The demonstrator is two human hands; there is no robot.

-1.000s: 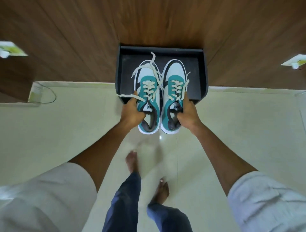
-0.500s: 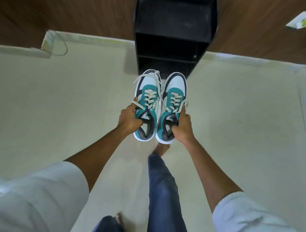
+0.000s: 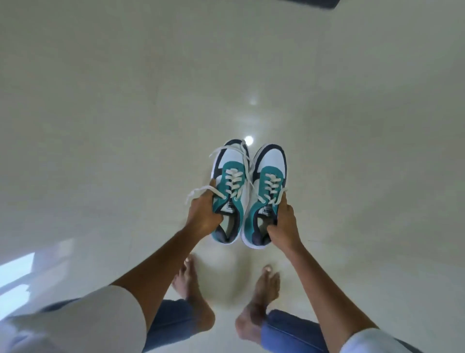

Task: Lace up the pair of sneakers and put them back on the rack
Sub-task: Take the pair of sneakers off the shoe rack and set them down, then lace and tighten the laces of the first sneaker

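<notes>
Sneakers [image 3: 247, 196] hang side by side at frame centre, left hand [image 3: 205, 214] and right hand [image 3: 283, 223] each curled tight around a collar. Laces are threaded but loose-ended — likely tying comes next. The rack [image 3: 314, 3] sits at twelve o'clock, bare floor [image 3: 113, 113] all around.

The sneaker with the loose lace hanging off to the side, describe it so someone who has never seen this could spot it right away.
Over the pale tiled floor, two hands hold a pair of teal, white and navy sneakers side by side, toes pointing away. The one meant is the left sneaker, gripped by the left hand. Unlike the right sneaker, its white lace trails out sideways past that hand.
</notes>
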